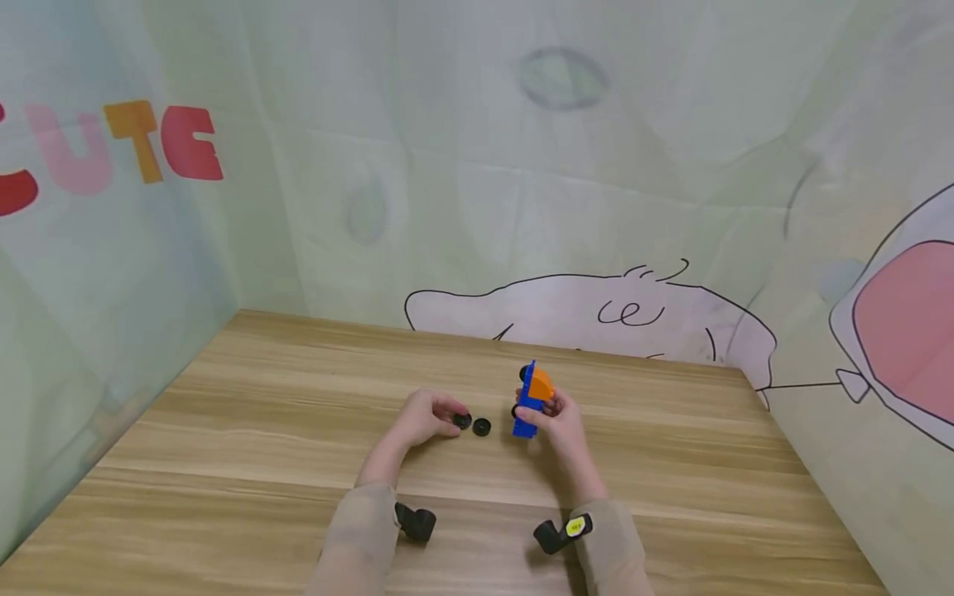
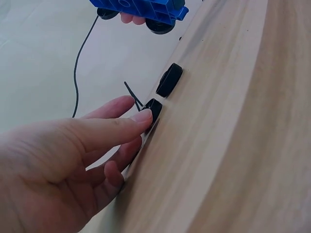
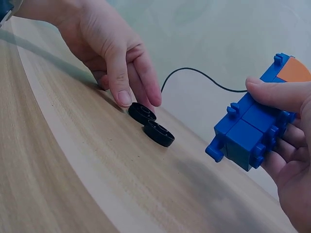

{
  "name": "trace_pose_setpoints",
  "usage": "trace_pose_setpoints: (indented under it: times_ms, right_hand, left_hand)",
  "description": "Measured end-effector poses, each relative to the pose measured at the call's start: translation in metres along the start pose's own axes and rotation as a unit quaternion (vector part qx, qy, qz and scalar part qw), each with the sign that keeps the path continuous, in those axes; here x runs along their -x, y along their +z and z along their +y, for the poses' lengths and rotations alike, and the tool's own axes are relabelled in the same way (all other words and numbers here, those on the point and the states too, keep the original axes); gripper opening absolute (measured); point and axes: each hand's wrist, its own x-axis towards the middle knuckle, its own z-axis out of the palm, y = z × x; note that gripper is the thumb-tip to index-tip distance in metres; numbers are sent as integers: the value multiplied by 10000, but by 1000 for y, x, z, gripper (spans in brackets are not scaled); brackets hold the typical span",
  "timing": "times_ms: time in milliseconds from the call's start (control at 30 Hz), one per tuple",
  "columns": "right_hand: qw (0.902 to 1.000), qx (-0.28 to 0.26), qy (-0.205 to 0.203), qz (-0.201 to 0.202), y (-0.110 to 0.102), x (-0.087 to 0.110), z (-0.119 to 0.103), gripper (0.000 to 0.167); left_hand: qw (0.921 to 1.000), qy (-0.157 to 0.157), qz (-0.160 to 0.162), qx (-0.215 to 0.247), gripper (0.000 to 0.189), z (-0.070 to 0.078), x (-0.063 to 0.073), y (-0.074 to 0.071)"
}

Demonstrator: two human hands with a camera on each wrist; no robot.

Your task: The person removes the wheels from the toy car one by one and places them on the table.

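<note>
My left hand [image 1: 423,418] pinches a black toy wheel [image 3: 142,112] between thumb and fingers, low at the tabletop. Right beside it, a second black wheel [image 1: 482,427] lies flat on the wood. My right hand [image 1: 564,422] holds a blue toy truck [image 3: 245,121] with an orange part [image 1: 541,384] above the table, thumb on one side and fingers on the other. Black wheels [image 2: 160,26] sit on one side of the truck. In the right wrist view, blue stubs stick out from its body.
The wooden table [image 1: 246,397] reaches back to a printed cloth [image 1: 477,207], which also hangs along both sides. Each wrist wears a small black camera [image 1: 416,523]. The truck's shadow falls on the wood to the right of the loose wheels.
</note>
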Motion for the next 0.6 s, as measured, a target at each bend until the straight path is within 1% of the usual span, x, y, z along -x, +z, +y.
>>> trace_pose_setpoints:
  times_ms: [233,600]
  right_hand:
    - [10000,25,8,0,0,0,0,43]
    - [9999,149,-39,-69,0,0,1,44]
  left_hand:
    - [9999,114,-49,-37,23,0,1,-1]
    - [9999,-5,161,-17,28,1,1,0]
